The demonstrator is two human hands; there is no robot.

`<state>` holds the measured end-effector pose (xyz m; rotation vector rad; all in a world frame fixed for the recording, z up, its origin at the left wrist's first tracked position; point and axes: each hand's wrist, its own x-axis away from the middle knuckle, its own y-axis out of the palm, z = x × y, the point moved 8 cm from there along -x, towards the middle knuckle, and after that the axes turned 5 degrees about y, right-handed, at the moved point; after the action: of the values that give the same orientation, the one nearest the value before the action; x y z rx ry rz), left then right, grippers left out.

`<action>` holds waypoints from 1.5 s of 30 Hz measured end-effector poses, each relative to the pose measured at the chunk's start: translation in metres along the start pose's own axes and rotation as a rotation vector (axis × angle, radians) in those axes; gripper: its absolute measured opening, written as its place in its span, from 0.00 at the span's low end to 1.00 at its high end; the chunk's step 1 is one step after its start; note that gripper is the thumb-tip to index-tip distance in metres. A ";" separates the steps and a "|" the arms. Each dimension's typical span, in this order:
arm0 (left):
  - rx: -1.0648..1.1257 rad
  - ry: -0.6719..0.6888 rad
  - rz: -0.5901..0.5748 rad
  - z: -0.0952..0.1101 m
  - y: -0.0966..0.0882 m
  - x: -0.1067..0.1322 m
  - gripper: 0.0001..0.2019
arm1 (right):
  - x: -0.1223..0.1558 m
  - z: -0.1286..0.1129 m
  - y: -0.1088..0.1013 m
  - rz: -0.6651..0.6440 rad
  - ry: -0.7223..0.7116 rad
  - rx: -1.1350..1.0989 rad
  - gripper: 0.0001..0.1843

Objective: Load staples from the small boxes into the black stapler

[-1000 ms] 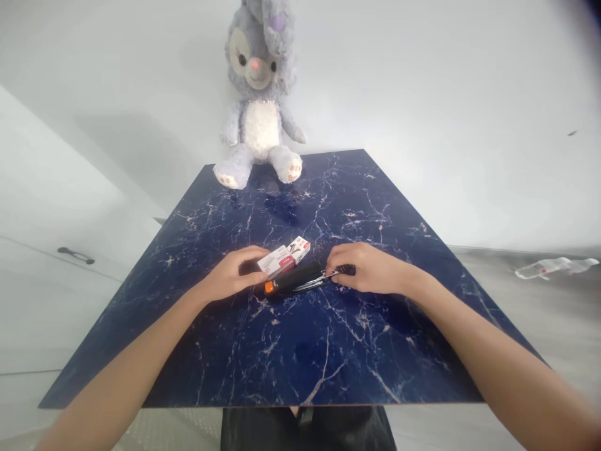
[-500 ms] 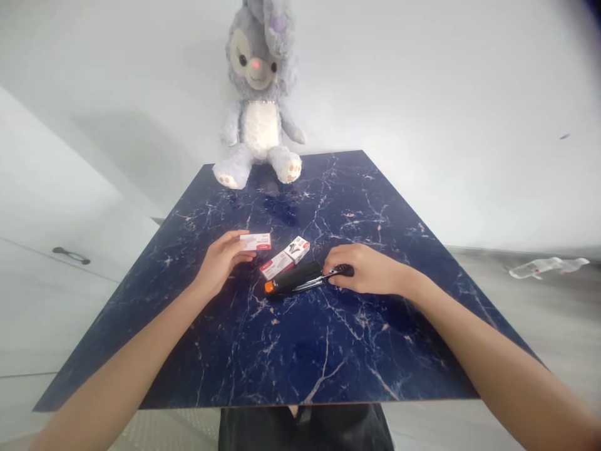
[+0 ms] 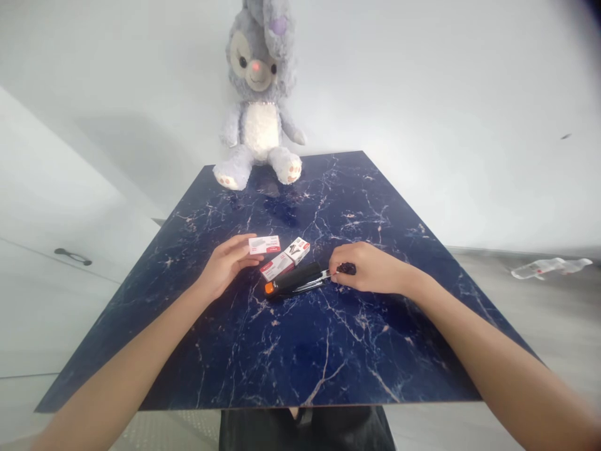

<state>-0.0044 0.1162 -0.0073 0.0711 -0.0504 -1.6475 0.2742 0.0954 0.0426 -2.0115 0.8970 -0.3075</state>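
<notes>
My left hand (image 3: 226,265) holds a small white-and-red box (image 3: 264,245) between thumb and fingers, above the table. Below it lie a red-and-white box (image 3: 277,267) and a white box with a dark picture (image 3: 298,250), end to end. A black stapler (image 3: 297,276) with an orange tip lies against them, its orange end toward the left. At its right end, my right hand (image 3: 355,268) is closed on a small black tool with a metal tip (image 3: 346,269). Fingers partly hide that tool, and I cannot tell whether it touches the stapler.
A dark blue marbled table (image 3: 310,351) spreads under both hands. A grey plush toy (image 3: 260,100) sits at its far edge against the white wall. To the left is a white cabinet with a dark handle (image 3: 72,255). Clear plastic (image 3: 549,268) lies on the floor at right.
My left hand has carried its box slightly right, over the boxes on the table. My right hand has shifted a little right, and the black tool has turned in its fingers.
</notes>
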 end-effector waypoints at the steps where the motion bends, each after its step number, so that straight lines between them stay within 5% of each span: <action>1: 0.005 0.010 -0.010 0.001 0.001 0.001 0.20 | 0.000 0.000 0.000 0.005 -0.001 -0.001 0.04; 9: -0.024 0.050 -0.122 0.011 0.018 0.009 0.18 | -0.001 -0.003 -0.009 0.317 0.034 0.003 0.09; 16: -0.098 0.131 -0.100 0.020 0.034 0.026 0.14 | 0.013 -0.043 -0.007 0.562 -0.176 0.031 0.21; 22: -0.123 0.101 -0.216 0.023 0.055 0.045 0.12 | 0.020 -0.067 0.003 0.551 -0.348 0.027 0.26; 36: 0.070 0.051 -0.159 0.019 0.049 0.035 0.09 | 0.020 -0.058 -0.002 0.592 -0.286 -0.007 0.19; 45: -0.150 0.139 -0.120 0.014 0.041 0.036 0.09 | 0.019 -0.068 -0.003 0.621 -0.284 0.239 0.19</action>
<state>0.0322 0.0767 0.0093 0.0754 0.1867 -1.7573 0.2532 0.0403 0.0818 -1.4253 1.1805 0.2069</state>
